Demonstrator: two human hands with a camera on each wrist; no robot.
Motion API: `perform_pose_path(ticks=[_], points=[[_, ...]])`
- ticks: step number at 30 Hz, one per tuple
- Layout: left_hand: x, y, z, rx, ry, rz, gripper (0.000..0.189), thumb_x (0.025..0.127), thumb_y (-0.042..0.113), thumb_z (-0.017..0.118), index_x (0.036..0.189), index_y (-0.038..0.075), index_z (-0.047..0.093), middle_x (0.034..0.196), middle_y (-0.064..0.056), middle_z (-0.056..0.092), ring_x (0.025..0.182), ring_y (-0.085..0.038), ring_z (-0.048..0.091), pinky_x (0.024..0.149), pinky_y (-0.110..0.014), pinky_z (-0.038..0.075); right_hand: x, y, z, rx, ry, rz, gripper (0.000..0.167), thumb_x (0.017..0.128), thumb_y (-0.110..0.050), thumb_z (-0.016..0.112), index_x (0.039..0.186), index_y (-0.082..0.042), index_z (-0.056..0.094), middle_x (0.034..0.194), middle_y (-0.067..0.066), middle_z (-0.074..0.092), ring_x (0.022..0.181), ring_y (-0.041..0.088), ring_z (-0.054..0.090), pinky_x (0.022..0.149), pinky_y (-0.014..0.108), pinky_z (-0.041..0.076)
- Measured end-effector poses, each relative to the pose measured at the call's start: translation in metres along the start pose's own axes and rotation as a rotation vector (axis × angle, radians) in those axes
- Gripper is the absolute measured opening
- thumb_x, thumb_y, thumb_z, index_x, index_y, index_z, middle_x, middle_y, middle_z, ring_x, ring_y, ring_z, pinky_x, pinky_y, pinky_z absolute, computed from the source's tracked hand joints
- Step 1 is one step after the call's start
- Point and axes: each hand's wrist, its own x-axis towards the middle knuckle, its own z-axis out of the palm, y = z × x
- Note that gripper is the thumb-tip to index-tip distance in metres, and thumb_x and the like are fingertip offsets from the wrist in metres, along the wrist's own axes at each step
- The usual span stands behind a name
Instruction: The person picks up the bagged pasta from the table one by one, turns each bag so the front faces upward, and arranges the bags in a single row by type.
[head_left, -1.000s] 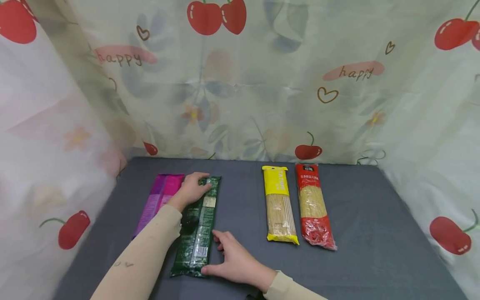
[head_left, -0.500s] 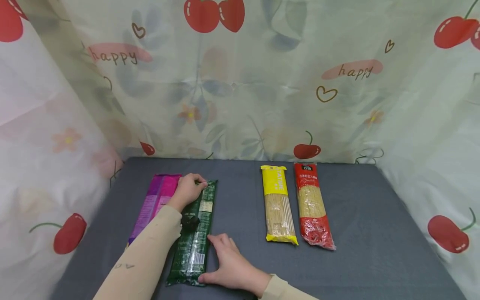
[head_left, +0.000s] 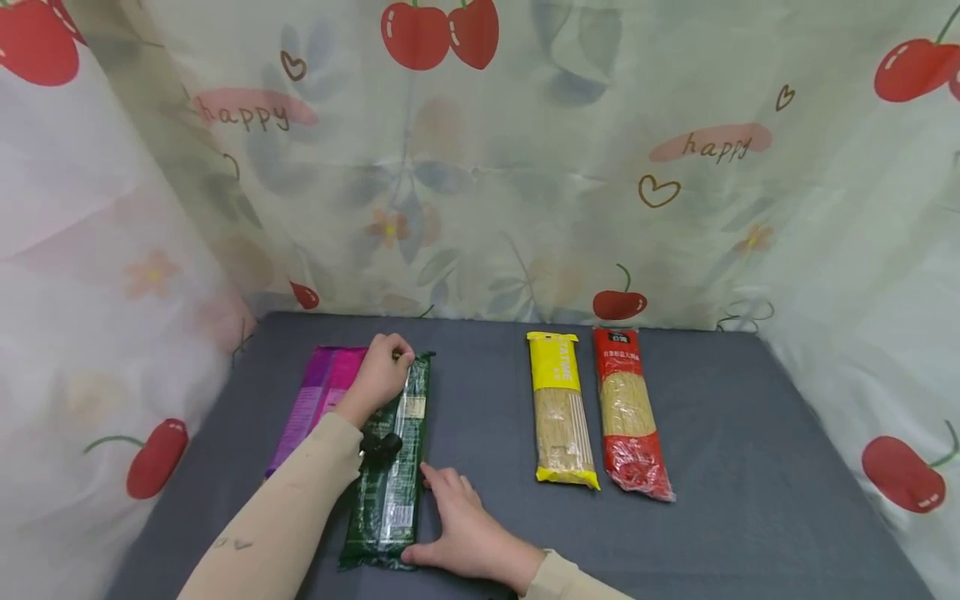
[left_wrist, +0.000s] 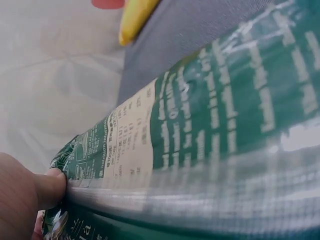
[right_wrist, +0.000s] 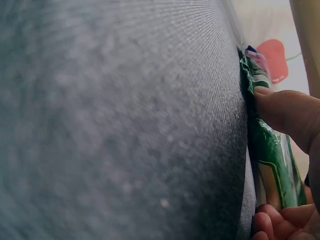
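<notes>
A long green noodle packet point(head_left: 401, 483) lies back side up, with a pale nutrition label and a barcode showing. My left hand point(head_left: 380, 371) pinches its far end, the thumb point(left_wrist: 50, 187) at the edge in the left wrist view. At the packet's near right side is my right hand point(head_left: 472, 529). Its thumb touches the near corner and its forefinger the long edge, with the fingers spread apart. In the right wrist view, the thumb point(right_wrist: 280, 107) rests on the green wrapper point(right_wrist: 280, 155). A purple and pink packet point(head_left: 318, 400) lies left of the green one, partly behind my left arm.
Further right on the grey table point(head_left: 720, 467) lie a yellow noodle packet point(head_left: 562, 417) and a red noodle packet point(head_left: 630, 408), side by side. A fruit-patterned curtain point(head_left: 480, 208) stands behind the table and along both sides.
My left fingers have curled in at the green packet's far end. The packet has shifted a little toward me and turned slightly straighter, with my right hand staying against its edge.
</notes>
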Motion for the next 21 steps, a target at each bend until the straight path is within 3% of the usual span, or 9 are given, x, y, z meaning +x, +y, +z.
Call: perform_pose_path(ticks=[6, 10, 17, 21], points=[[-0.003, 0.01, -0.009, -0.077, 0.047, -0.017, 0.012, 0.102, 0.015, 0.05, 0.098, 0.006, 0.057, 0.109, -0.015, 0.043, 0.093, -0.03, 0.049, 0.079, -0.045, 0.043, -0.001, 0.002, 0.001, 0.095, 0.01, -0.013, 0.101, 0.076, -0.055, 0.076, 0.154, -0.026, 0.019, 0.121, -0.013, 0.049, 0.107, 0.007, 0.046, 0.09, 0.042, 0.04], [-0.006, 0.018, -0.014, -0.134, 0.096, -0.061, 0.013, 0.102, 0.017, 0.049, 0.099, 0.006, 0.056, 0.112, -0.015, 0.041, 0.091, -0.03, 0.047, 0.077, -0.044, 0.043, -0.003, 0.002, 0.002, 0.198, 0.027, 0.031, 0.1, 0.078, -0.052, 0.076, 0.154, -0.029, 0.016, 0.119, -0.012, 0.048, 0.105, 0.008, 0.047, 0.086, 0.038, 0.043], [-0.011, 0.034, -0.018, -0.264, 0.254, -0.165, 0.013, 0.102, 0.016, 0.05, 0.103, 0.005, 0.056, 0.119, -0.014, 0.041, 0.094, -0.029, 0.045, 0.075, -0.042, 0.042, -0.005, 0.0, -0.002, 0.385, 0.126, 0.051, 0.094, 0.083, -0.045, 0.073, 0.153, -0.01, 0.021, 0.116, 0.002, 0.048, 0.103, 0.017, 0.049, 0.086, 0.04, 0.044], [-0.012, 0.041, -0.019, -0.34, 0.3, -0.22, 0.015, 0.102, 0.02, 0.051, 0.107, 0.007, 0.056, 0.122, -0.012, 0.041, 0.098, -0.029, 0.044, 0.077, -0.041, 0.042, -0.007, -0.001, -0.01, 0.46, 0.179, 0.058, 0.082, 0.086, -0.042, 0.072, 0.149, -0.011, 0.029, 0.124, 0.006, 0.049, 0.106, 0.02, 0.053, 0.086, 0.042, 0.046]])
